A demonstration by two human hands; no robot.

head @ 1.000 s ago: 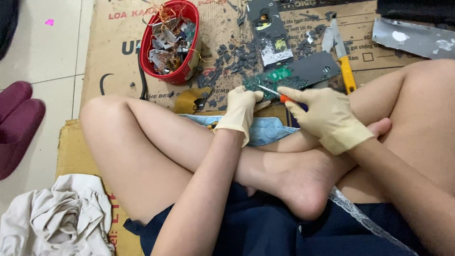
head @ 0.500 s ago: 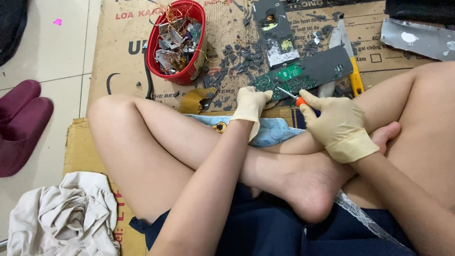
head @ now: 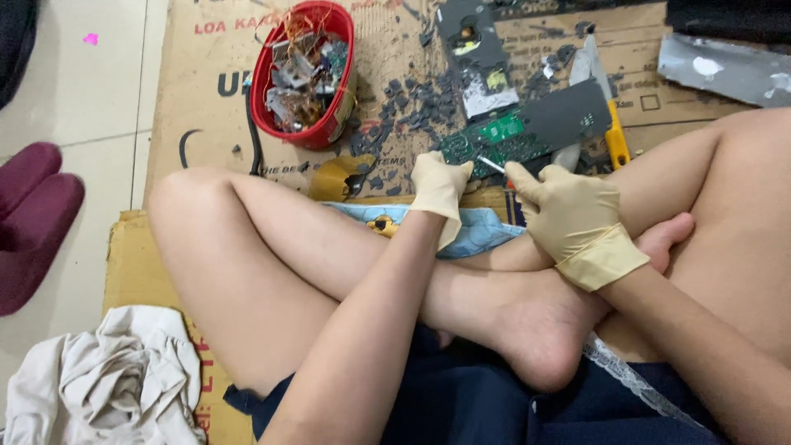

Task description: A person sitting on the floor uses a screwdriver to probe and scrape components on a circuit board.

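Two gloved hands engaged: green circuit board (head: 493, 140) pinned by left hand (head: 438, 183); screwdriver (head: 493, 166) gripped by right hand (head: 568, 216), best kept low, tip steady.

A red basket (head: 272, 66) of scrap parts stands on cardboard (head: 198, 124), maroon slippers (head: 33, 222) and crumpled cloth (head: 107, 387) nearby.

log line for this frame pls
left hand: steadies green circuit board | right hand: screwdriver tip at board | red basket: scrap parts
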